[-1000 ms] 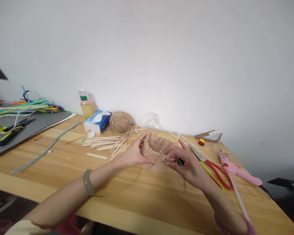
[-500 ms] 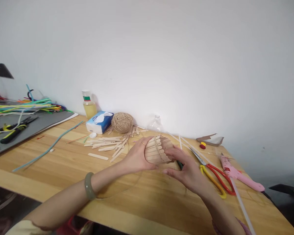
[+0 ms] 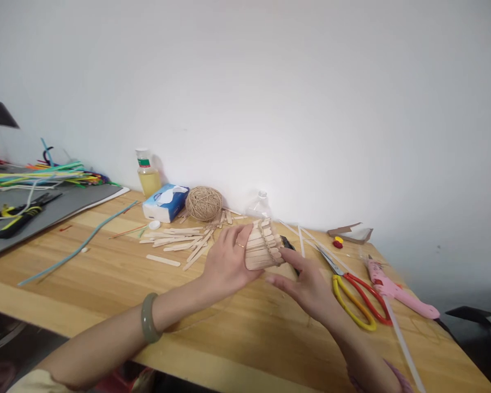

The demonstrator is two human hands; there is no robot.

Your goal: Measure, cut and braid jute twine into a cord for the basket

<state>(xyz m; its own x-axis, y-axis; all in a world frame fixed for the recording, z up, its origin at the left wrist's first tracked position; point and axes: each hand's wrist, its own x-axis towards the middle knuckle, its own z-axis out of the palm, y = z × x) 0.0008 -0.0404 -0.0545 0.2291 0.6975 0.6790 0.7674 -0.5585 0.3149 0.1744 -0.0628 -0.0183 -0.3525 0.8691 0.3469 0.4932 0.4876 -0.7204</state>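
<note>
A head-worn camera looks forward and down, near the left hand (image 3: 228, 262) and right hand (image 3: 314, 286). A wall (image 3: 245, 98) tops the view.

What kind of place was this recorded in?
Probably a craft corner or small workshop: the wooden table holds a ball of twine, scattered wooden sticks and a pink glue gun.

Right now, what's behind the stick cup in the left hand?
Past the rim of the cup, part of a dark object shows, partly covered by the right hand. The cup and left hand hide whatever lies directly behind.
</note>
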